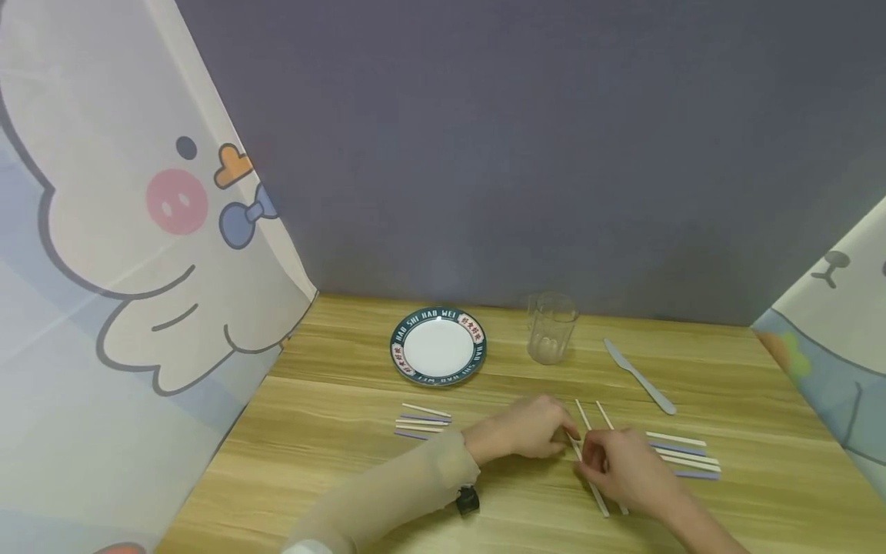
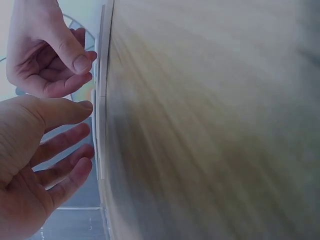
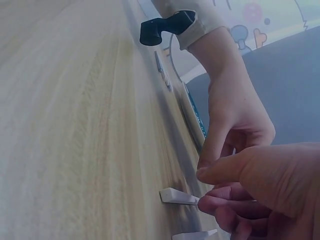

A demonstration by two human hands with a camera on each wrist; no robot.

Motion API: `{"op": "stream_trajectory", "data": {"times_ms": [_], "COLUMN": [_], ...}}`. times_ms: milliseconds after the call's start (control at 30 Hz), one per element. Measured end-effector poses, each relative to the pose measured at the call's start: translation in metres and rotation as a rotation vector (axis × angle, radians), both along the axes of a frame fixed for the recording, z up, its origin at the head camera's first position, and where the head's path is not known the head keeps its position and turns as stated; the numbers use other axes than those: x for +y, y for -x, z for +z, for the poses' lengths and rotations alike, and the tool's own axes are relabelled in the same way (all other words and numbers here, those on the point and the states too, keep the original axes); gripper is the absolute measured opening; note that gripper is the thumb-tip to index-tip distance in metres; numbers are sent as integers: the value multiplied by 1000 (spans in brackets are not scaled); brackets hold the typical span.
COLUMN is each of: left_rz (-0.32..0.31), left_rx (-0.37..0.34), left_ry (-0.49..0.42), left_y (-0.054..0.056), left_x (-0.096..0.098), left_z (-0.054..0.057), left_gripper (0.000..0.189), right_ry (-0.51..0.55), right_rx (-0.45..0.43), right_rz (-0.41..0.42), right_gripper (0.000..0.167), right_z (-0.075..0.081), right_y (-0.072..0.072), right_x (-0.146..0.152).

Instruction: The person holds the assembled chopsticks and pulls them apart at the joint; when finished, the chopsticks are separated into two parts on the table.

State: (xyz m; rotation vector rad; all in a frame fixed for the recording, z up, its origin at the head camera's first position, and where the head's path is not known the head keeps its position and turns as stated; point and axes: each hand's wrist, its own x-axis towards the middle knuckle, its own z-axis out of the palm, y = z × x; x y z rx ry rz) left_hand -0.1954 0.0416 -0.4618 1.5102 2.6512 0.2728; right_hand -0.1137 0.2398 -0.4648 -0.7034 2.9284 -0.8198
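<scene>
Several long white sticks (image 1: 599, 498), with square ends, lie side by side slanting over the wooden table. My left hand (image 1: 536, 427) is at the upper end of the nearest stick, its index fingertip right at it; the left wrist view shows this hand's thumb and fingers spread apart. Opposite, my right hand (image 1: 626, 469) hovers low over the sticks, hiding their middles. Its fingers are loosely bent, with fingertips right beside a stick end (image 3: 175, 196) in the right wrist view. A second stick end (image 3: 192, 235) shows below that one.
Rows of white and purple sticks lie at left (image 1: 424, 421) and right (image 1: 681, 455). Behind stand a green-rimmed plate (image 1: 438, 348) and a clear glass mug (image 1: 551, 331). A pale knife (image 1: 640, 377) lies at the right. A dark wall (image 1: 484, 154) rises behind the table.
</scene>
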Motion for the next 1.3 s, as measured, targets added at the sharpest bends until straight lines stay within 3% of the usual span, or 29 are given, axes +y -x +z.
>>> {"op": "stream_trajectory", "data": {"times_ms": [200,500,767,900,1033,1167,1300], "left_rz": [-6,-8,-74,-81,-75,-73,-35], "left_rx": [-2,33,23,-40,-107,-84,-39], "left_ry": [25,68,43,-24,-150,-291,-368], "left_y": [-1,-1,5,9,10,9,8], "left_x": [3,6,-1,-9,-19,-26,-33], "left_z": [-4,-4,-1,7,16,27,35], "left_gripper": [22,11,5,7,10,10,5], "right_ry": [-18,-3,50,44,26,59,78], "right_rx": [-71,-82,-71,-20,73,182,229], "right_rz": [-5,-13,22,11,27,87,139], "right_gripper": [26,24,18,17,16,19,21], "right_z": [-3,-6,0,12,29,40,46], "right_y": [-1,-1,4,9,16,25,33], "right_x": [0,-4,-4,-4,-6,-8,-12]}}
